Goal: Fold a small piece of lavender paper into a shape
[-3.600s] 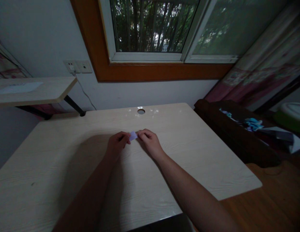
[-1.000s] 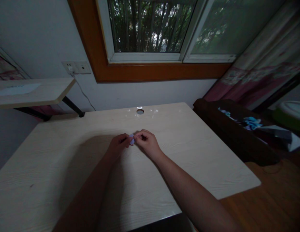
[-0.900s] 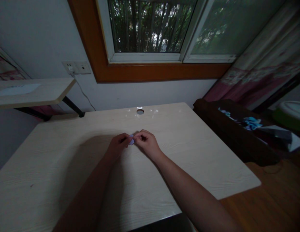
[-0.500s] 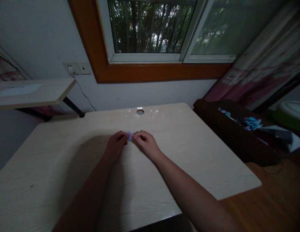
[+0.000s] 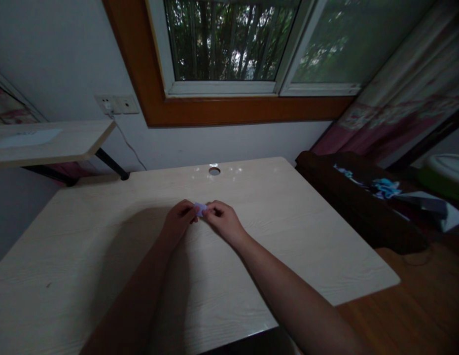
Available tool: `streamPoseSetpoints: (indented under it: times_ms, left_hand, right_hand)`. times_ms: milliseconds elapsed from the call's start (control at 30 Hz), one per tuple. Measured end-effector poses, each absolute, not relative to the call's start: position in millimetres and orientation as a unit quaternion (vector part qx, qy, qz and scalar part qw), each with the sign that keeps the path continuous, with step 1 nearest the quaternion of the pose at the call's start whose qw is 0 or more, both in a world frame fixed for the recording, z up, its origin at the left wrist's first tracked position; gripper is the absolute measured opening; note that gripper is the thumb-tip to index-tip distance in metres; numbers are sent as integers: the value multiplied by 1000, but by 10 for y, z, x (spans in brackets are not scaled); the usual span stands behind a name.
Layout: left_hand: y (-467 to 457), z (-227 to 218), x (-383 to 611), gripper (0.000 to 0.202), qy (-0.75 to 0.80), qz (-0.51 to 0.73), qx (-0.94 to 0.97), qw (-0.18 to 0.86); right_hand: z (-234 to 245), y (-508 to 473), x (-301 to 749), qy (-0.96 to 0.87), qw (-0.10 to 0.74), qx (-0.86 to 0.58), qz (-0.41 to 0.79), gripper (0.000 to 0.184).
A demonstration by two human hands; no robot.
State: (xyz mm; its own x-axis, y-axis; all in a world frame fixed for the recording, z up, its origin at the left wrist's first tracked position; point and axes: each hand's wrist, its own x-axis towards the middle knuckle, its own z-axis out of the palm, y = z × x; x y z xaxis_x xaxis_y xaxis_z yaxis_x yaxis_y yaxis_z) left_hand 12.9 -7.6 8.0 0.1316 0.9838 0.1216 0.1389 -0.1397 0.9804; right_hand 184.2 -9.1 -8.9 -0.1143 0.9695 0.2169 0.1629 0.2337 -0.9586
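Pinches slip [image 5: 200, 209] from both sides: grips left end between thumb and fingers of left hand [image 5: 178, 217], holds right end at thumb tip of right hand [image 5: 226, 219]. Shows pale purple, small and flat, only in gap between fingertips. Cannot tell full outline, nor whether folded, with both ends covered.

Key relation: lies directly between grips, to right of left fingertips and to left of right. Appears to run lengthwise from hand to hand, dipping a little toward right; judged from visible part only. Cannot call either hand nearer: touches both. Cannot tell whether resting on desk [image 5: 296, 231] or held just above; too dim and small there.

Sits near side of hole [image 5: 214, 171], slightly left of it and clear of its rim. Reaches in with both forearms over near part of desk, left darker than right. Note also, well apart from hands: shelf [image 5: 76, 143] at left, bearing paper [image 5: 27, 138]; cord [image 5: 128, 143] against wall behind; window [image 5: 229, 44] beyond far edge.
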Motion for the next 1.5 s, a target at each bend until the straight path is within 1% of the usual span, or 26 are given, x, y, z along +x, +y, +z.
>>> streamPoseSetpoints:
  times_ms: [233, 333, 433, 533, 867, 1167, 1500]
  left_hand:
    - [-100, 107, 124, 20, 488, 443, 588, 469]
    - [-98, 104, 124, 21, 486, 442, 595, 462]
    - [-91, 87, 123, 22, 489, 443, 600, 452]
    - [-86, 74, 123, 21, 489, 441, 600, 454]
    - [-92, 95, 134, 24, 497, 428, 610, 446]
    - [-89, 92, 126, 22, 493, 424, 615, 446]
    - [-105, 110, 138, 28, 469, 451, 606, 459]
  right_hand:
    - [-87, -81, 1853, -568, 506, -449, 469, 15]
    - [-107, -72, 1858, -562, 506, -448, 478, 13]
    - [-121, -70, 1856, -561, 501, -448, 483, 16]
    - [-125, -76, 1847, -568, 497, -444, 483, 20]
    - [-104, -78, 1845, -563, 493, -456, 482, 19]
    - [-62, -86, 1841, -551, 487, -464, 493, 16]
    - [-67, -78, 1841, -548, 488, -470, 490, 14]
